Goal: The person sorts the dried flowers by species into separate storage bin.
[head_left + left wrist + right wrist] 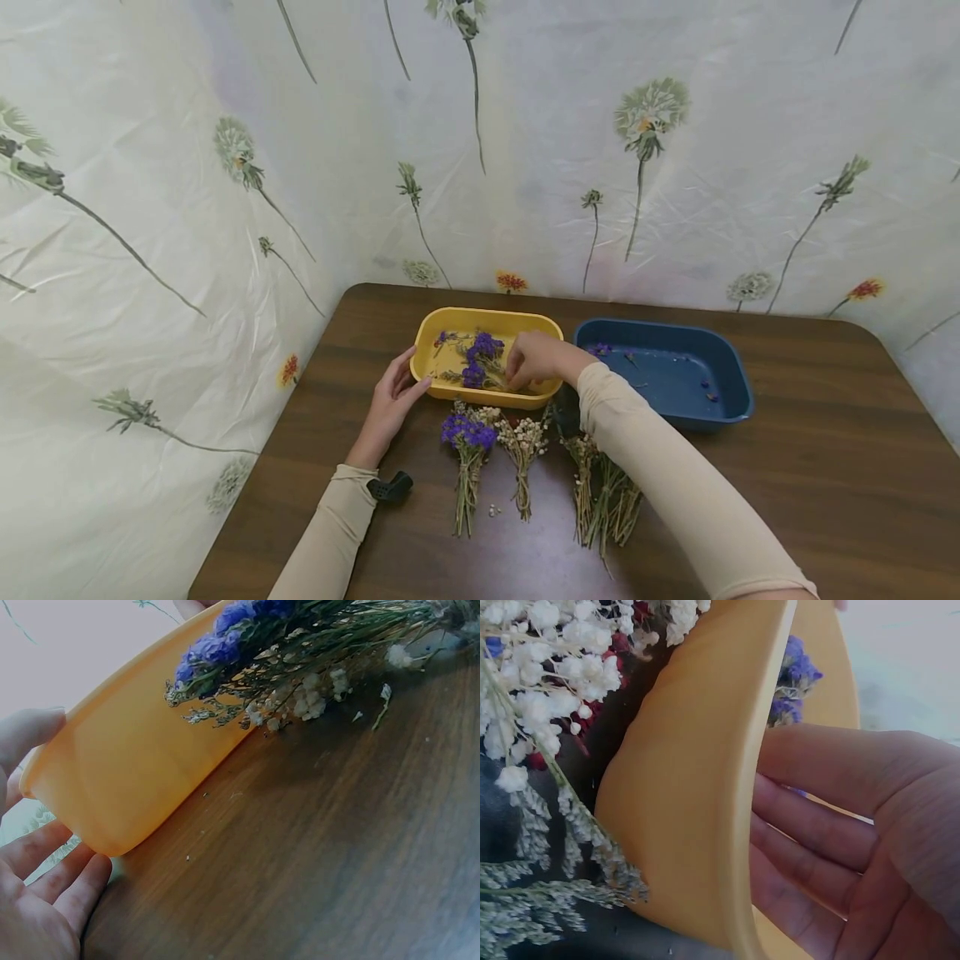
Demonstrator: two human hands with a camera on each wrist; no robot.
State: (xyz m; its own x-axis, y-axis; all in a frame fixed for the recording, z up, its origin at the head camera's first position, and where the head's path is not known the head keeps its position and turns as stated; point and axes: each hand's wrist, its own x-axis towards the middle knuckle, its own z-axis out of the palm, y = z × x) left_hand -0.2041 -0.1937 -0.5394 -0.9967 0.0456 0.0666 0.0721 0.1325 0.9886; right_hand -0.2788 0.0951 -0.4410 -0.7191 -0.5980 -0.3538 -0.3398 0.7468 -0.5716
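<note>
My left hand [392,398] rests against the left end of a yellow plastic tub [120,765], its thumb at the rim and its fingers fairly straight along the outer wall. Bent over the tub's right half, my right hand [534,360] reaches inside, its fingertips pinching the stems of dried purple flowers [483,346]. In the right wrist view the tub wall hides those fingertips. A tied bunch of purple flowers [468,433] lies before the tub, beside a tied bunch of small white flowers [522,442].
Right of the yellow tub stands a blue tub [660,367] with a few loose purple bits. More tied bunches [600,492] lie partly under the right sleeve. A small white sprig [494,510] lies on the brown table [817,433]. Behind hangs a flower-printed curtain [540,167].
</note>
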